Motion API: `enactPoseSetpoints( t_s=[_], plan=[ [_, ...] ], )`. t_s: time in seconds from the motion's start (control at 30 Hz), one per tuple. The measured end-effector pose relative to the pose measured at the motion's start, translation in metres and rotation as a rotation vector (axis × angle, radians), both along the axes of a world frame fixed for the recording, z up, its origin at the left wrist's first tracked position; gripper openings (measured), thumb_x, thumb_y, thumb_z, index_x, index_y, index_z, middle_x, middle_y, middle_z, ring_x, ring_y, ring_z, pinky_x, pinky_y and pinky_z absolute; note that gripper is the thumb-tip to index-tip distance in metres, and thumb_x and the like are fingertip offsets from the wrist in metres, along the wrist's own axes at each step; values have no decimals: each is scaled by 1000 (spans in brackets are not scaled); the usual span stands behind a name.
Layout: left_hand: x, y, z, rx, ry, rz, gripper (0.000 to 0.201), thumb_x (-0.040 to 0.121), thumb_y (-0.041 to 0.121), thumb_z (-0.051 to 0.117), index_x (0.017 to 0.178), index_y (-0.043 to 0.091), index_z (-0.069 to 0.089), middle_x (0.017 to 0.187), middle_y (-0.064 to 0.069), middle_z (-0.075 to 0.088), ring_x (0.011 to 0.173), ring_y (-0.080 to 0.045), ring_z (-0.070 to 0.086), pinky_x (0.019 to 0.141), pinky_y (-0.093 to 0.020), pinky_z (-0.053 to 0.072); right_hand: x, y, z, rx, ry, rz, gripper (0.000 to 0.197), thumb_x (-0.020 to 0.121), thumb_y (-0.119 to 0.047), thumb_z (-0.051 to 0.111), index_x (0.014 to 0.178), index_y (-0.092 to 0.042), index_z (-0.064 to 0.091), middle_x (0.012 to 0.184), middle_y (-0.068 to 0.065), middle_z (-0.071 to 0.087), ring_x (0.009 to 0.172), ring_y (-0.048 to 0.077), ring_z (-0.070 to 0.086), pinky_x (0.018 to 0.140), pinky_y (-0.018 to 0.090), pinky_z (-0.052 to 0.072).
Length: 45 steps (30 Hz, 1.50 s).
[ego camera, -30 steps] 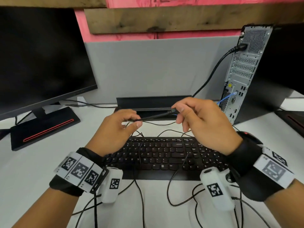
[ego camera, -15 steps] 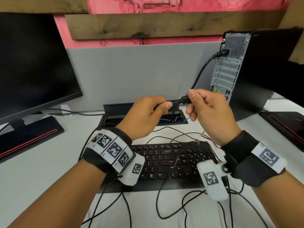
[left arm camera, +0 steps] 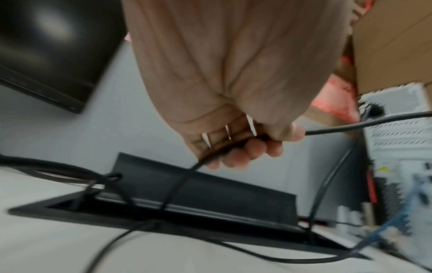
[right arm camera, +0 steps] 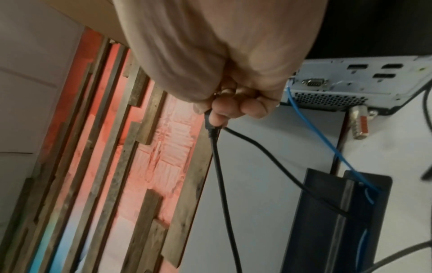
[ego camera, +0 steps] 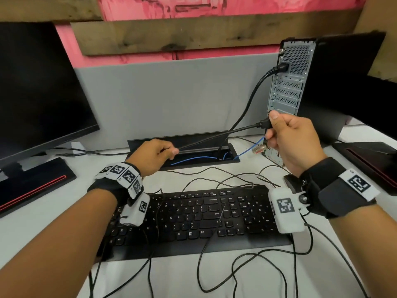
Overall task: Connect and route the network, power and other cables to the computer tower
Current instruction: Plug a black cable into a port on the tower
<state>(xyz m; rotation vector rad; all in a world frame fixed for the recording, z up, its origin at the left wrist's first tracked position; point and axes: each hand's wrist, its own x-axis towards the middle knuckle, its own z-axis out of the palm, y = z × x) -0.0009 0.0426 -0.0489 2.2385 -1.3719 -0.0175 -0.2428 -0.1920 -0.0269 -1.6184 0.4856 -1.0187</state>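
Note:
A computer tower (ego camera: pixel 287 100) stands at the back right with its rear panel facing me. A thick black power cable (ego camera: pixel 251 97) is plugged in near its top, and a blue network cable (ego camera: pixel 249 150) runs to its lower ports. My right hand (ego camera: pixel 287 136) pinches the plug end of a black cable (ego camera: pixel 214 137), just in front of the tower's (right arm camera: pixel 360 81) ports. My left hand (ego camera: pixel 154 157) grips the same black cable (left arm camera: pixel 350 125) further back, above the desk's cable hatch (ego camera: pixel 184 147). The black cable (right arm camera: pixel 222 175) is stretched between both hands.
A black keyboard (ego camera: pixel 193 218) lies in front of me with several thin black cables looped over and around it. A monitor (ego camera: pixel 38 87) stands at the left on its base (ego camera: pixel 36 186). A grey partition (ego camera: pixel 171 95) runs behind the desk. A second monitor base (ego camera: pixel 369 160) sits at the right.
My hands have drawn apart along the black cable. The right hand carried the plug right, up to the tower's rear panel; the left hand slid back and down over the hatch.

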Motion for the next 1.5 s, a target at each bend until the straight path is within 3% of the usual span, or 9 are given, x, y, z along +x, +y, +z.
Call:
enactPoseSetpoints(
  t_s=[0.23,0.43,0.7,0.8,0.97,1.13,1.27,1.37,1.5],
  plan=[
    [58,14,-29,349,17,241,24,99,30,51,83,19,65,84,0,69,85,-22,65,85,-34,49,-9,-34,-9,75,-27,-78,32,105,-34,51,85,-14,67,61,1,56,55,13,44,57,28,41],
    [51,-13,-14,480,-74,191,28,100,34,50,86,18,69,81,-2,65,79,-21,59,70,-29,41,-4,-57,-6,165,-97,-123,31,106,-26,49,80,-15,60,64,4,57,55,9,48,55,21,43],
    [-38,-119,35,81,167,-225,20,102,27,50,104,16,67,87,2,74,78,-14,71,78,-28,56,0,-64,-13,114,-66,-123,20,104,-25,54,88,-15,59,63,3,60,52,11,50,55,25,46],
    [-78,-160,45,-37,79,-322,22,101,28,52,113,17,67,87,5,69,73,-9,65,76,-27,53,1,-56,-15,92,-26,-84,18,104,-24,55,90,-13,61,67,7,62,53,13,52,57,27,49],
    [-114,-197,35,-164,-69,-340,21,98,30,57,87,16,69,64,5,59,60,-9,52,59,-23,36,-7,-63,-10,-50,69,-139,17,98,-25,64,87,-13,60,68,10,69,54,18,62,60,34,55],
    [-109,-196,2,-70,-29,-283,23,99,31,56,79,25,66,53,8,47,51,-7,44,56,-21,33,-24,-91,22,-467,121,-513,21,87,-40,70,94,-20,64,77,2,67,64,12,60,68,36,56],
    [-111,-199,-20,39,-49,-229,30,99,29,56,69,31,54,54,10,45,52,-8,44,71,-24,39,-22,-104,64,-747,91,-611,48,89,-43,63,130,-18,59,120,5,56,106,14,54,95,26,47],
    [-114,-207,-19,72,-25,-199,41,99,28,56,58,26,50,56,3,53,56,-13,50,72,-25,42,-13,-112,85,-869,226,-586,67,93,-47,52,154,-22,37,156,9,35,142,26,33,115,41,33],
    [-117,-215,-17,124,34,-174,33,99,26,56,74,10,70,72,-8,69,73,-24,66,78,-31,54,-4,-121,97,-945,399,-525,66,99,-43,44,159,-24,25,163,1,26,153,27,16,118,54,20]
  ],
)
